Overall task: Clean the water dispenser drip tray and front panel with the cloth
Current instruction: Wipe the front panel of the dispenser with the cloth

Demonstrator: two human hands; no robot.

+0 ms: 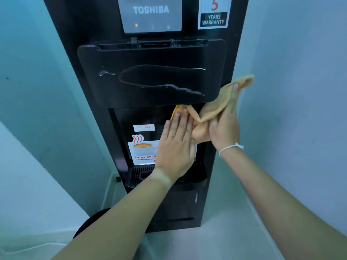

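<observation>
A tall black water dispenser stands in front of me. Its front panel (150, 79) carries wet streaks and droplets. Below it lies the dispensing recess with a hot-water sticker (142, 151). The black slotted drip tray (139, 174) juts out at the bottom of the recess, partly hidden by my left wrist. An orange cloth (212, 109) hangs between my hands at the panel's lower right edge. My left hand (176, 145) lies flat with straight fingers on one end of the cloth. My right hand (225, 124) holds the cloth's other end, fingers stretched along it.
Pale walls close in on both sides of the dispenser. A grey Toshiba control plate (151, 14) and a warranty sticker (214, 13) sit above the panel. A dark round object (92, 220) lies on the floor at the lower left.
</observation>
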